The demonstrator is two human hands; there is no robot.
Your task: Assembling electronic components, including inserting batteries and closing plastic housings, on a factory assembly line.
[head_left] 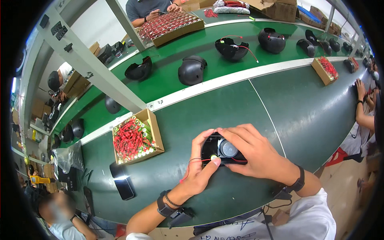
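Both hands grip a black plastic speaker housing (pixel 207 148) above the green work table. A round grey speaker driver (pixel 229 149) is seated inside it. My left hand (pixel 195 176) wraps the left side, and its thumb presses near a small cell with a pale round end (pixel 213 157) at the housing's lower edge. A thin red wire (pixel 196 160) runs out from there across the left fingers. My right hand (pixel 262 156) closes round the housing's right side, fingers over the top edge and thumb below. The fingers and palm cover part of the shell.
Left of my hands stands a cardboard box (pixel 159 138) of green cells with red wires, beside a phone (pixel 123 182). Several black shells (pixel 192 70) lie on the bright green conveyor (pixel 164 86) behind a pale rail. Another wired-cell box (pixel 325 71) is far right. Co-workers sit around.
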